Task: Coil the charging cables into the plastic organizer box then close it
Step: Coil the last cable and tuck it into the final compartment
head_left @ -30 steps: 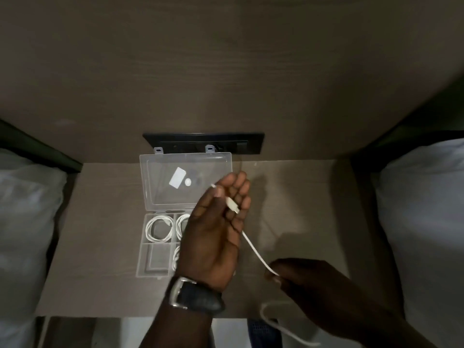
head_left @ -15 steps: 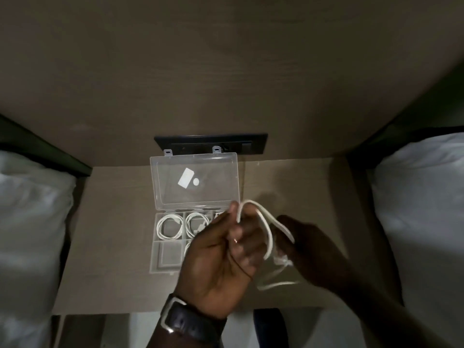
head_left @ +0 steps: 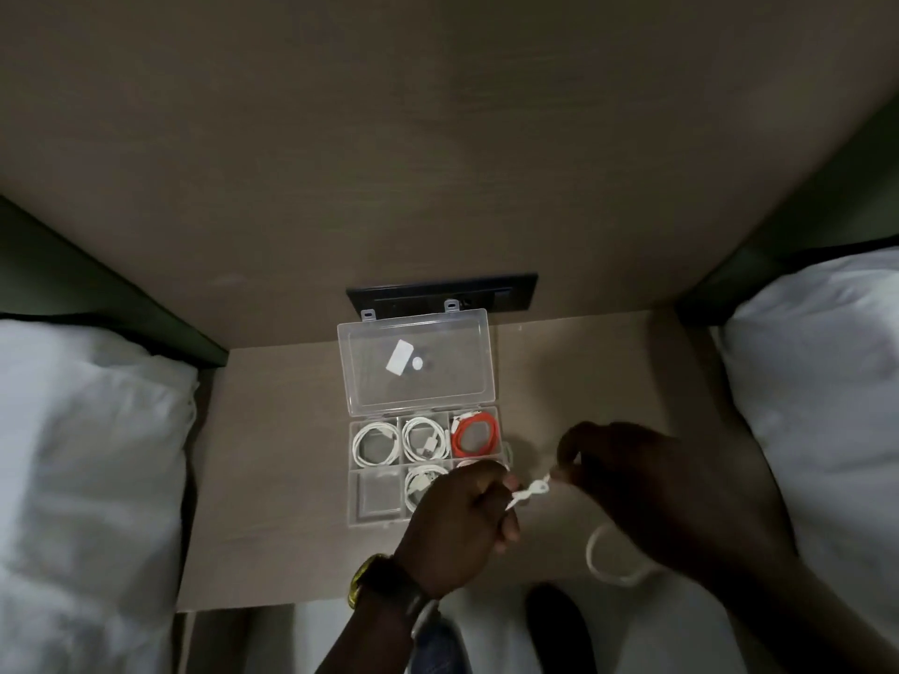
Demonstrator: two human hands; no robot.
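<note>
Brown bedside table (head_left: 272,479), open organizer box (head_left: 423,459), white pillows (head_left: 87,454) flanking

Clear organizer box (head_left: 377,518) sitting open on brown surface (head_left: 272,479), lid (head_left: 418,367) leaning back against wall panel. White coiled cables lying in back-left (head_left: 374,445) and back-middle (head_left: 427,440) compartments, orange cable (head_left: 476,437) in back-right, another white coil (head_left: 421,484) in front-middle. Left hand (head_left: 457,522) closing around white cable (head_left: 530,493) just right of box. Right hand (head_left: 627,474) pinching same cable near its small loop; slack loop (head_left: 596,561) hanging below. Watch (head_left: 369,583) sitting on left wrist. White pillows (head_left: 87,454) flanking surface on both sides.
</note>
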